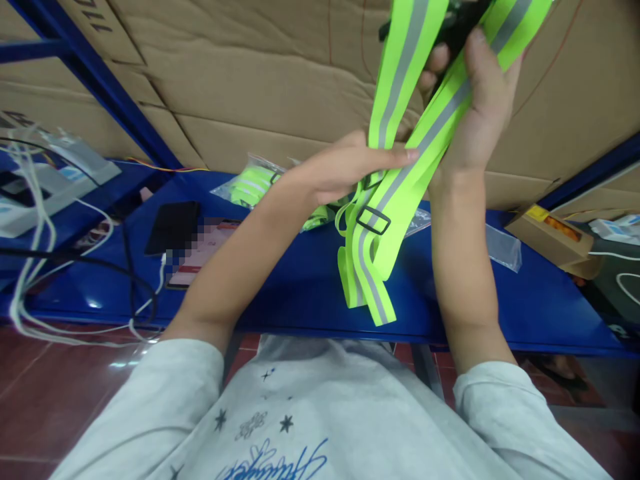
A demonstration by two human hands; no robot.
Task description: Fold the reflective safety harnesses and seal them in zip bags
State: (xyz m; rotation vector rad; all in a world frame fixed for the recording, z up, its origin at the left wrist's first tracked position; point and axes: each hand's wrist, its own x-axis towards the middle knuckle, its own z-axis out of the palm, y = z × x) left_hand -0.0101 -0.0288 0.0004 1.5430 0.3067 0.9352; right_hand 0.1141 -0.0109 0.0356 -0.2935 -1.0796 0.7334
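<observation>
A neon yellow-green reflective strap (393,213) with a grey stripe hangs in folds above the blue table. My left hand (357,163) is closed round its middle, the thumb lying across the bands. Higher up, my right hand (483,100) grips the upper bands, next to a black plastic part (463,30) that is partly cut off by the top edge. A black slider buckle (373,221) sits on the strap below my left hand. The lower loops dangle over the table. Behind my left forearm lies a similar strap in a clear bag (250,187).
Blue table (300,293) with cardboard (240,73) standing behind it. Tangled white cables (30,267) and power strips (75,163) are at left, near a black flat object (173,227) and a partly pixelated phone (205,253). An open cardboard box (550,237) and a clear bag (503,247) lie right.
</observation>
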